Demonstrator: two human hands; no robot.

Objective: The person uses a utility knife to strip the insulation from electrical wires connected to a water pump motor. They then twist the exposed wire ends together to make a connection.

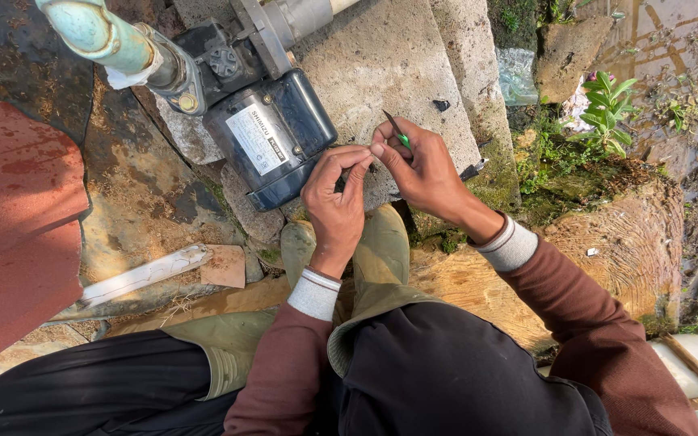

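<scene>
Dark blue-black metal forms the rounded housing of the water pump point(272, 137), which lies on a grey concrete slab point(397, 64) and bears a pale label plate; its fittings join a light-green pipe point(94, 32) at upper left. I see both hands just right of the pump's end — the right hand point(422, 165) pinches a slim green-handled tool point(398, 133), fingers clamped on it, while the left hand point(334, 198) has its fingertips drawn together against the right thumb, over something too small to identify.
</scene>
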